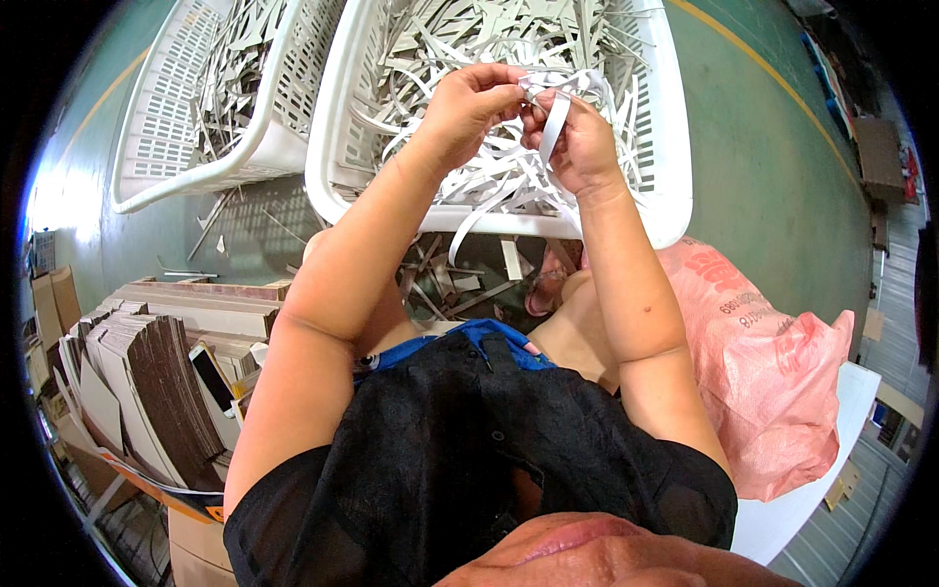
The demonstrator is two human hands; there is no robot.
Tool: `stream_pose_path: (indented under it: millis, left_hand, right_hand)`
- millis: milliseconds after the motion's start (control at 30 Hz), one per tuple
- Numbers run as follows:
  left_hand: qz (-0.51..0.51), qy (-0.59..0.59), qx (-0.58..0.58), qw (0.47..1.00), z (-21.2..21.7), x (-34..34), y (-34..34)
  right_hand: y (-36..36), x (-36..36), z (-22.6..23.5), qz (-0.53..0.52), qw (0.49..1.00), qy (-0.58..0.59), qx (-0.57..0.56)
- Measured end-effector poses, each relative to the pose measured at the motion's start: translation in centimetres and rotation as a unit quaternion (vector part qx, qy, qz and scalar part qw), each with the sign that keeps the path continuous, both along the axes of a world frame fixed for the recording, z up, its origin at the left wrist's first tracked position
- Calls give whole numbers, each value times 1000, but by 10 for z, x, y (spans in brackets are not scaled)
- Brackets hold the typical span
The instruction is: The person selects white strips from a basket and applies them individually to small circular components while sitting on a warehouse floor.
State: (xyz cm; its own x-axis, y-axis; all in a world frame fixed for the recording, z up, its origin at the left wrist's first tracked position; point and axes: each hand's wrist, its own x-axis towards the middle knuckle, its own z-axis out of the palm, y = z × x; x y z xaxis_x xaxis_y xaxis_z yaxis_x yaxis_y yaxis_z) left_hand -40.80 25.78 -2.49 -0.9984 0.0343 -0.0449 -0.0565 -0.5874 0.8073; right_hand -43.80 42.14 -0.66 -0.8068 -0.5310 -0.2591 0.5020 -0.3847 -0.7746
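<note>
Both arms reach out over a large white plastic basket point(675, 186) full of thin white and grey strips. My left hand point(462, 115) is closed in a pinch, thumb against fingers, at the end of some white strips. Close beside it, my right hand point(583, 149) is also closed, and a flat white strip point(555, 127) hangs in a loop across its fingers. The fingertips of the two hands nearly meet. Exactly how the strips run between them is too small to make out. Below the hands, curled white strips point(504, 181) lie on the heap, one drooping over the near rim.
Another white basket point(186, 181) with grey scraps stands at the left. Stacked cardboard pieces point(147, 391) and a phone point(209, 375) are beside my left arm. A pink woven sack point(758, 382) sits at my right. Loose scraps point(469, 284) litter the green floor point(782, 166).
</note>
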Motion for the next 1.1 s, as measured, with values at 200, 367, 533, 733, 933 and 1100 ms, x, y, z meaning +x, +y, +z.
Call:
stream_pose_path:
  millis: [200, 367, 533, 733, 933, 1100]
  left_hand:
    - [-13, -95, 64, 993, -4, -3, -6]
    - [-19, -141, 27, 989, 5, -1, -9]
    - [-45, -150, 23, 987, -1, -2, -13]
    - [-60, -123, -16, 990, -3, -2, -18]
    - [-20, -81, 34, 996, 0, -1, -10]
    - [3, -40, 84, 996, -2, 0, -1]
  right_hand:
    - [-12, 8, -5, -94, 971, 194, 107]
    - [-4, 4, 4, -119, 721, 628, 268]
    - [1, -2, 1, -122, 678, 674, 266]
    - [1, -1, 3, -110, 695, 658, 269]
    - [-3, 3, -7, -145, 813, 494, 271]
    - [-12, 5, -12, -175, 914, 333, 154]
